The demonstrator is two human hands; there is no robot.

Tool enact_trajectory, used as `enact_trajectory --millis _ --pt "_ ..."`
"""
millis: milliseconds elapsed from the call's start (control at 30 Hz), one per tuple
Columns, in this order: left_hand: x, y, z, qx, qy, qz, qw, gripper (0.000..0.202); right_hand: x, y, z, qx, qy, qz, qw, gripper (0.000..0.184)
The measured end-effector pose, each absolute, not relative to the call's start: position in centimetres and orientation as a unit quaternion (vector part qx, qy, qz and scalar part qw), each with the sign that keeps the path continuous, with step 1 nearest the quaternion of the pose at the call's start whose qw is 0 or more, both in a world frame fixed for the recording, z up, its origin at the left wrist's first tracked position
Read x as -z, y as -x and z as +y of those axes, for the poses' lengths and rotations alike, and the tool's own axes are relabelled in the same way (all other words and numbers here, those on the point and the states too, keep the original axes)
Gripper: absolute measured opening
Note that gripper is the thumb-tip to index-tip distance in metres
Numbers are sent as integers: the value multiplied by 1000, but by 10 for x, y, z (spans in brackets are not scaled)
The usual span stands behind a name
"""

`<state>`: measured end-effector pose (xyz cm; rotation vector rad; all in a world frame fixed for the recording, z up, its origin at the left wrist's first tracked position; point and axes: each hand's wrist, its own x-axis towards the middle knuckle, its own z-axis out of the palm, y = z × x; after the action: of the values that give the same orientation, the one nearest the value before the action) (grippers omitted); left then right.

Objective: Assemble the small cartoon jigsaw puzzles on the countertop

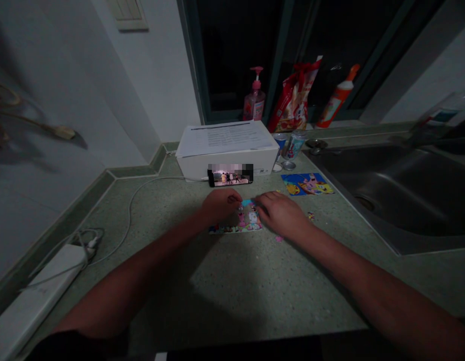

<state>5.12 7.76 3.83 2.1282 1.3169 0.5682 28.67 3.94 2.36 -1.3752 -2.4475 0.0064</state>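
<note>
While a white power strip (40, 286) lies along the left edge of the speckled green counter (232, 286), the left hand (220, 205) curls down onto a small, partly assembled cartoon jigsaw puzzle (247, 223), near its top edge. The right hand (281, 215), fingers loosely together, rests on the puzzle's right side, almost meeting the left; whether either pinches a piece cannot be told. Further right lie a loose pink piece (279, 238), a second puzzle (307, 184) and a steel sink (382, 190).
</note>
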Motion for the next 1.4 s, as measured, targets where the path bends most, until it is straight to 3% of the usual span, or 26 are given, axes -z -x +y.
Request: enact_trajectory --millis 733,1400 --pt "-34 -52 78 -201 -811 487 255 16 -23 -286 40 2 488 -862 137 24" --pt "-25 -53 75 -183 -852 469 143 17 -27 -284 38 22 500 -858 112 23"
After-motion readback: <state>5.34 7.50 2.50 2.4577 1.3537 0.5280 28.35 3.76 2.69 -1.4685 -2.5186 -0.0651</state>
